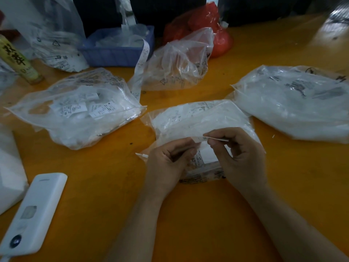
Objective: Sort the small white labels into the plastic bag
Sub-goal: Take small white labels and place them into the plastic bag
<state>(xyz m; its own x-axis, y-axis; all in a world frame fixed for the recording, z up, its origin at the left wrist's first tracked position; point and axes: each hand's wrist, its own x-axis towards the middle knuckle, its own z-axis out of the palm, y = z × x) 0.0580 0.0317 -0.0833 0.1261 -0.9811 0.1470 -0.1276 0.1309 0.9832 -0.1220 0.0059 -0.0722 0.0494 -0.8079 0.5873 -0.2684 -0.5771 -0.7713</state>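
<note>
A small white label (204, 138) is stretched between my two hands just above a clear plastic bag (200, 118) full of white labels in the middle of the orange table. My left hand (168, 159) pinches the label's left end with curled fingers. My right hand (239, 156) pinches its right end between thumb and forefinger. Both hands hover over the near part of that bag and hide its lower edge.
More label-filled clear bags lie at left (75, 110), at right (294, 103) and behind (177, 63). A blue tray (117, 52) with a label strip (140, 67) hanging out, a red bag (204, 23), a yellow bottle (17, 59) and a white device (34, 212) surround them.
</note>
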